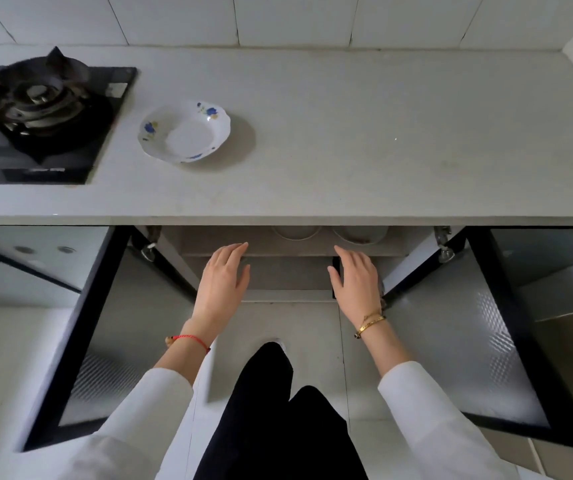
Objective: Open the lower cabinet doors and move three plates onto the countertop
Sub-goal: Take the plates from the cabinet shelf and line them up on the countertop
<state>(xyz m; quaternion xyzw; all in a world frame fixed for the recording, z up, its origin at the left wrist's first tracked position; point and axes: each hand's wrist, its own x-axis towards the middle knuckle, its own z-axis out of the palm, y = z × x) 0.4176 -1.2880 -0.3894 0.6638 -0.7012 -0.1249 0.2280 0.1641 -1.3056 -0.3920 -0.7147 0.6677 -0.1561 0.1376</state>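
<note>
- Plates: one white scalloped plate with blue flowers (pixel 184 131) lies on the pale grey counter (pixel 347 133), beside the black gas hob (pixel 36 123).
- Both black-framed frosted-glass cabinet doors, left (pixel 81 341) and right (pixel 479 341), stand swung wide.
- Two white dishes (pixel 297 232) sit partly hidden on the shelf inside.
- Left hand (pixel 222 285) and right hand (pixel 356 278) reach in, each grip wide and holding nothing.

Both cabinet doors (pixel 458 341) swung wide, your path in is clear; surface (pixel 347 133) edge overhangs the stacked plates (pixel 297 233).
</note>
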